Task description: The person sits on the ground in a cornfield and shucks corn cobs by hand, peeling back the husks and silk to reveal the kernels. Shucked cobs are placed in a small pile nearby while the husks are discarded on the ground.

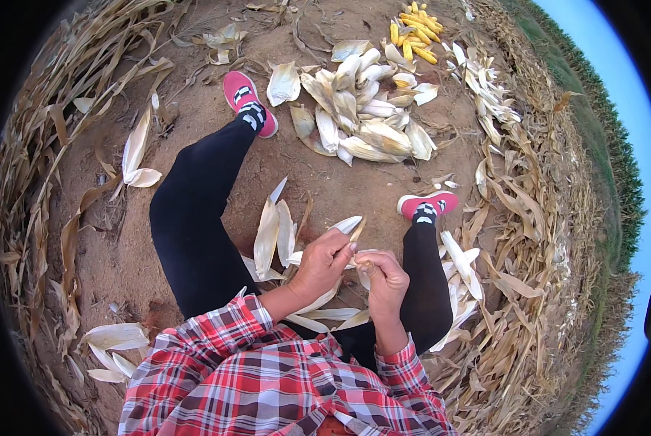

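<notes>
My left hand [322, 264] and my right hand [388, 278] meet in front of me, over my lap. The left fingers are closed on a narrow dry corn husk strip [359, 228], whose tip sticks up past the thumb. Thumb and forefinger of my right hand pinch a small tan end of husk [365, 265] close to the left thumb. Whether both pieces are one strip is hidden by the fingers. Pale loose husk leaves [333, 314] lie below the hands, and more husk leaves [267, 237] stand beside the left wrist.
Between and beyond my feet is a heap of corn ears in husks [358, 109]. Farther off lies a pile of bare yellow cobs [418, 30]. Stripped husks [461, 267] lie beside my right leg. Dry corn stalks [80, 82] border the bare soil [194, 98].
</notes>
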Demonstrator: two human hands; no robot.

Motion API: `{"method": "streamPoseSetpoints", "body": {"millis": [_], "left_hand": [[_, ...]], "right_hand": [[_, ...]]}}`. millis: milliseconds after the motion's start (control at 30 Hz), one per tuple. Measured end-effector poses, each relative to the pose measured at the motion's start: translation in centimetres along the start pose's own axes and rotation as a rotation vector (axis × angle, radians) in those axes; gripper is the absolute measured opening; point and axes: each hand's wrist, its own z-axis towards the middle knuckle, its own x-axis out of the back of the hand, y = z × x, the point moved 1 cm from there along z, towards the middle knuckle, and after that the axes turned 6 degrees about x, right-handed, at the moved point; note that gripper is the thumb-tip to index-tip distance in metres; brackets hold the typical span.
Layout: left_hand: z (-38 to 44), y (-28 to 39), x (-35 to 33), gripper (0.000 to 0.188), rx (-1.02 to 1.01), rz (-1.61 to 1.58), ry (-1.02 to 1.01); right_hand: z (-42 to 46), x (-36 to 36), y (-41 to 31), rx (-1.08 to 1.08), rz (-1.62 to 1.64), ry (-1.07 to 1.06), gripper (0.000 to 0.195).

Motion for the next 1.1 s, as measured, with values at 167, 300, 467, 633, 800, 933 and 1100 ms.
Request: {"method": "streamPoseSetpoints", "body": {"millis": [167,300,467,633,800,933,1100], "left_hand": [[-0.3,0.2,0.2,0.011,-0.121,0.052,0.121],[-0.7,0.8,0.7,0.011,-0.083,0.053,0.126],[-0.6,0.9,1.1,0.012,-0.091,0.135,0.093],[-1.3,-0.2,1.1,0.01,0.054,0.147,0.064],[-1.3,0.9,1.8,0.012,-0.008,0.316,-0.101],[-0.6,2.5,1.8,0.01,-0.019,0.274,-0.275],[-0.9,1.5,1.5,0.017,0.011,0.226,-0.285]], "right_hand": [[-0.6,-1.8,1.3,-0.349,0.46,0.16,0.009],[-0.1,-3.0,1.8,-0.447,0.637,0.234,0.013],[0.2,-2.3,4.2,-0.403,0.462,0.024,0.012],[-0.2,-2.0,3.8,-0.381,0.188,-0.13,0.007],[-1.7,-1.8,5.0,-0.454,0.304,-0.283,0.011],[-2.7,-2.2,5.2,-0.536,0.522,-0.152,0.016],[-2.7,-1.9,4.3,-0.442,0.404,-0.024,0.013]]}}
